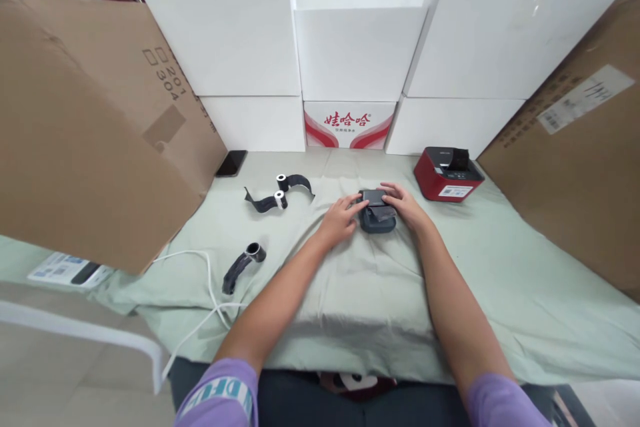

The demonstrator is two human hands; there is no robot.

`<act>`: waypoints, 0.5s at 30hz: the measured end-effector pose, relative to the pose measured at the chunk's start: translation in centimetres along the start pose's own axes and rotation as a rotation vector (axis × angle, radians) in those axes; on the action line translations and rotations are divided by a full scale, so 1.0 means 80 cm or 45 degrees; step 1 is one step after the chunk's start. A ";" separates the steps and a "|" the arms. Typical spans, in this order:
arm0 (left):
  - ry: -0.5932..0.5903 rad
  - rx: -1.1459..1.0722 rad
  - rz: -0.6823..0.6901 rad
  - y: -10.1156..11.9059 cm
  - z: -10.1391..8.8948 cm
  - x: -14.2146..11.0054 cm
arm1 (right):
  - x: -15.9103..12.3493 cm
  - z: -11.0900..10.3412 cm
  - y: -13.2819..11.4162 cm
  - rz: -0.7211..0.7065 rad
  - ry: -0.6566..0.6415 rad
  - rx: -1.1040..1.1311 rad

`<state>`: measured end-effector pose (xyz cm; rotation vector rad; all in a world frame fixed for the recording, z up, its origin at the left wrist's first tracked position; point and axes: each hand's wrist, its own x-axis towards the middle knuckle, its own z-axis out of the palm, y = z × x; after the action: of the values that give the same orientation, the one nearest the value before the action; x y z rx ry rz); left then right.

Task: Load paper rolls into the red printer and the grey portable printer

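Observation:
A small dark label printer (379, 221) lies on the green cloth in front of me, a short dark strip (383, 213) sticking out over its front. My left hand (341, 219) grips its left side, with the index finger on the top. On the opposite side my right hand (404, 204) has its thumb on the lid and its other fingers around the back corner. Whether the lid is fully closed cannot be made out.
Left of my hands lie two white-cored black rolls (281, 199) and a black roll (255, 252) with its tail. A red printer (447, 175) stands at right, a phone (232, 163) at back left. White boxes (240, 47) and cardboard (90, 127) wall the table; a white cable (209, 273) crosses the cloth.

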<state>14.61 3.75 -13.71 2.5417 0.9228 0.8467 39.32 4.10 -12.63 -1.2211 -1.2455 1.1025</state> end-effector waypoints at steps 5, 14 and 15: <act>-0.035 0.099 -0.140 0.007 0.005 0.006 | 0.006 0.000 0.001 0.031 -0.064 0.020; -0.008 -0.020 -0.092 0.002 0.009 0.005 | -0.020 0.018 0.016 0.115 0.447 -0.087; 0.009 -0.061 -0.101 0.000 0.009 0.005 | -0.029 0.024 0.017 0.156 0.474 -0.126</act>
<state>15.32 3.95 -14.10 2.4464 0.9865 0.8450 37.40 1.95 -14.26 -1.5150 -0.9584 0.8562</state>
